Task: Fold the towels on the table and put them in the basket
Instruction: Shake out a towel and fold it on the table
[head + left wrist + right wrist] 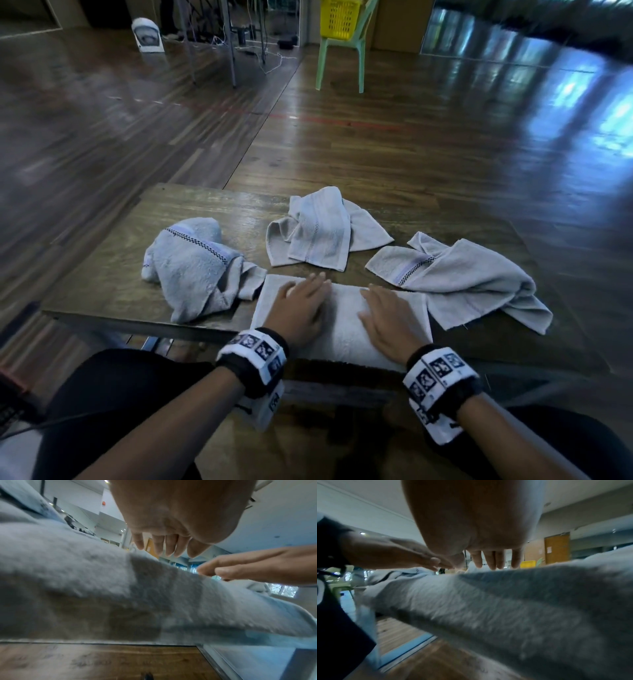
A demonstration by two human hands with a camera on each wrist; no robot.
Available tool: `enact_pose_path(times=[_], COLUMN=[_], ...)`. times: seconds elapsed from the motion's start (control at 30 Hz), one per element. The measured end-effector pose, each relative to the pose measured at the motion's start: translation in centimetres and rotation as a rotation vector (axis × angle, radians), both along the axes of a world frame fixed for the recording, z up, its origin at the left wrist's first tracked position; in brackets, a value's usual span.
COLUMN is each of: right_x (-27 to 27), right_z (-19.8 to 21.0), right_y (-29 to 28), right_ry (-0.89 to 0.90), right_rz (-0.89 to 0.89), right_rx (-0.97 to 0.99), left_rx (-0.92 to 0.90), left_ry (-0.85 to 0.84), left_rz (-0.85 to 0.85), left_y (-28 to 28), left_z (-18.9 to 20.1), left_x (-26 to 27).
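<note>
Grey folded towel (342, 318) lies at the table's (113, 281) near edge, the left hand (301, 308) and right hand (387, 322) pressing it flat, fingers straight. Beyond it lie three crumpled towels (318, 233). Far beyond the table, a yellow basket (340, 17) sits on a green chair (342, 54), its contents hidden.

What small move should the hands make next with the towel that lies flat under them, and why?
Probably fold it once more, one short end over the other. Both hands, the left hand and the right hand, lie flat and open on the towel, which looks smoothed at the table edge but still wide. The basket stands far off on a chair.
</note>
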State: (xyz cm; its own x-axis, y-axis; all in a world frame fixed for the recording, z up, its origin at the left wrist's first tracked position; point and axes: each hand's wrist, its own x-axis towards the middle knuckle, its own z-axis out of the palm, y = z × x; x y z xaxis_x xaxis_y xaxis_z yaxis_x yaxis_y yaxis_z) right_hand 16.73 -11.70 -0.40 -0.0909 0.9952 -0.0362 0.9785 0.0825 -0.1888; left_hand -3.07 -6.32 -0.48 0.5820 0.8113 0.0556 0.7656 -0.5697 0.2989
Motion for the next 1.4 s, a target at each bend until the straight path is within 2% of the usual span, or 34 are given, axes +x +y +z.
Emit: enact_pose_path(times=[0.17,0.3,0.6,0.73,0.87,0.97,1.07,1.13,1.23,1.4], right_x=[-1.9,-0.9,4.6,5.6,5.0,4.1,2.9,2.3,2.6,4.8], right_z=[-2.7,-2.8,-2.5,-2.2,-1.7,-1.6,-2.1,-2.1,-2.1,-0.2], right_y=[-0.2,-0.5,-0.7,-1.3,-1.8,-2.4,-2.8,-2.7,-2.1,-0.6], right_ry=[-0.050,-0.060,-0.119,-0.154,-0.201,-0.256,-0.295,-0.291,-0.264,-0.321], right_rz=[-0.039,-0.075,-0.243,-0.265,-0.212,-0.134,-0.090,-0.090,-0.077,0.064], right_rx=[-0.071,-0.097,-0.180,-0.192,-0.140,-0.067,-0.012,0.029,-0.020,-0.048], left_rx=[-0.013,0.029,-0.098,-0.041,0.074,0.016,-0.053,-0.110,-0.180,-0.158], left_ry=[0.156,0.164,0.192,0.218,0.297,0.242,0.283,0.284,0.251,0.229], left_rz=[0.019,0.054,0.231,0.273,0.155,0.103,0.143,0.161,0.169,0.181], left_y=[-1.9,-1.8,1.6,1.1,-1.7,-4.4,-5.5,-4.8,-2.6,0.8], left_z=[-2.7,-3.3,-3.4,-3.0,-1.8,-1.0,-0.6,-0.5,-0.6,-0.9], left_x=[1.8,1.4,-3.4,-3.9,-2.1,-0.5,0.3,0.6,0.9,0.5])
